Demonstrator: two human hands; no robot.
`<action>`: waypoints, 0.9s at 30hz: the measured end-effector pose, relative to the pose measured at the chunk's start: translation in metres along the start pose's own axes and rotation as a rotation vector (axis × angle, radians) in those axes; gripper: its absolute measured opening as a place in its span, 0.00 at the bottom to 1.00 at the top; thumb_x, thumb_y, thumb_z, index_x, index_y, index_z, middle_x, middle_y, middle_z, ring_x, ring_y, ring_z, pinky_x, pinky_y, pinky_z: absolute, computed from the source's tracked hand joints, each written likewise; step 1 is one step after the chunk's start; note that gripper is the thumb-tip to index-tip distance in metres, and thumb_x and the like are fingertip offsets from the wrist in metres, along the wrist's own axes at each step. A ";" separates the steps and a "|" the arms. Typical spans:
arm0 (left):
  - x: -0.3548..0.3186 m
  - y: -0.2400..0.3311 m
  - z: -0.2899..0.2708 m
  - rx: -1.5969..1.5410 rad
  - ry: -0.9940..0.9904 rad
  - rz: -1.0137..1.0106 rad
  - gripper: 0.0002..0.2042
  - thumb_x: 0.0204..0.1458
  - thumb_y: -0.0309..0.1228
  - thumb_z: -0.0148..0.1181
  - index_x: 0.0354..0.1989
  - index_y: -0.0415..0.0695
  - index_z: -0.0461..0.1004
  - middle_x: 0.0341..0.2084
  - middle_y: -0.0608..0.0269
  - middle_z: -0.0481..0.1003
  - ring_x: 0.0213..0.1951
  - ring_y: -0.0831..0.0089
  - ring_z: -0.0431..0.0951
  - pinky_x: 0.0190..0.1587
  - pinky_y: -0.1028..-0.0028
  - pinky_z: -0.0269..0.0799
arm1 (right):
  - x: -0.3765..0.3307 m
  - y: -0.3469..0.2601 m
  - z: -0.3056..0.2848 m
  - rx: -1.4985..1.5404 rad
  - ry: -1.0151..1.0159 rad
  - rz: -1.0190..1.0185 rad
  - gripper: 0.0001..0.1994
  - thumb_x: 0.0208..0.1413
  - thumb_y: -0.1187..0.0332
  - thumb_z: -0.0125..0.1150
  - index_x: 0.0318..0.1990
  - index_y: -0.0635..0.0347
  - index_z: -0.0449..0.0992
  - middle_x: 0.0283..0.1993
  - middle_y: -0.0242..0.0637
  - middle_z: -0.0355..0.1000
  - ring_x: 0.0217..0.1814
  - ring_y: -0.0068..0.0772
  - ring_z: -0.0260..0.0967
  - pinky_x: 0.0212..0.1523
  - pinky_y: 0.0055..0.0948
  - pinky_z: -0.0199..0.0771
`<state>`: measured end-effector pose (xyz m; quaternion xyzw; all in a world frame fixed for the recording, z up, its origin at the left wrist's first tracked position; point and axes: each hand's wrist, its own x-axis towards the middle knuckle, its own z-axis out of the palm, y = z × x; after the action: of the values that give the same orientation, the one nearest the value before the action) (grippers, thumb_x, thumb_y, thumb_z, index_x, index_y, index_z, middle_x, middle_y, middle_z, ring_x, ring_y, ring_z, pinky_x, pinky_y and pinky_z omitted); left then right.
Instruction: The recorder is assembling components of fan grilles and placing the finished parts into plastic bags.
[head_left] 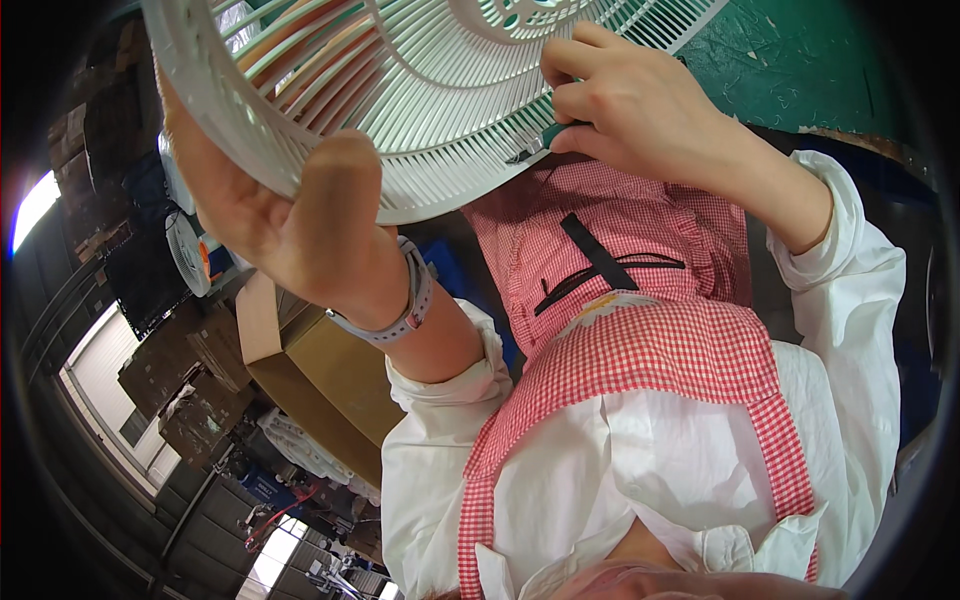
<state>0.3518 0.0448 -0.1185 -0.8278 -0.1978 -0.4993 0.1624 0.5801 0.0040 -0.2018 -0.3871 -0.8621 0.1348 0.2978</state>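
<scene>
- While the white plastic fan grille [420, 90] is held up at the far side of the view, both hands grip its rim, one at each side.
- Left hand [270, 210]: wrapped around the left portion of the grille rim, thumb lying across the near face of the ribs; fingers clamped on the rim. A grey wristband [405, 305] sits on this wrist.
- Right hand [630, 100]: placed at the near right edge of the grille, fingers curled together and pinched on the rim, next to a small dark clip [525, 155] on the edge.
- Grille position: tilted, round, with thin radial ribs and a perforated centre hub at the far edge of the view; it sits above the person's lap.
- Clothing: a red-and-white checked apron [640, 350] over a white long-sleeved shirt [850, 300] fills the near right area.
- Surroundings: a brown cardboard box [320, 375] lies left of the person, just beyond the left forearm; a green floor [800, 60] shows at the far right.
</scene>
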 end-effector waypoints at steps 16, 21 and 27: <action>0.005 0.020 0.007 -0.144 0.122 -0.331 0.06 0.47 0.18 0.55 0.23 0.27 0.75 0.51 0.34 0.71 0.46 0.47 0.80 0.39 0.60 0.85 | 0.014 0.003 0.000 -0.026 -0.015 -0.046 0.10 0.40 0.64 0.68 0.23 0.59 0.75 0.38 0.33 0.66 0.41 0.35 0.65 0.34 0.30 0.73; 0.014 0.026 -0.003 -0.131 0.011 -0.350 0.05 0.43 0.15 0.55 0.26 0.24 0.75 0.52 0.32 0.70 0.46 0.45 0.79 0.40 0.58 0.86 | 0.011 0.006 -0.006 -0.050 0.109 -0.109 0.10 0.39 0.64 0.67 0.24 0.59 0.74 0.38 0.34 0.66 0.41 0.36 0.64 0.32 0.30 0.73; -0.005 0.001 -0.007 -0.148 0.076 -0.477 0.16 0.51 0.23 0.52 0.40 0.17 0.72 0.54 0.35 0.69 0.46 0.47 0.79 0.42 0.61 0.85 | -0.001 0.004 -0.003 -0.022 0.039 -0.058 0.11 0.38 0.64 0.70 0.23 0.60 0.76 0.37 0.32 0.66 0.43 0.33 0.65 0.35 0.29 0.75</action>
<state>0.3447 0.0394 -0.1199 -0.7479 -0.3442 -0.5674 -0.0139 0.5846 0.0060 -0.2012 -0.3677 -0.8685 0.1091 0.3141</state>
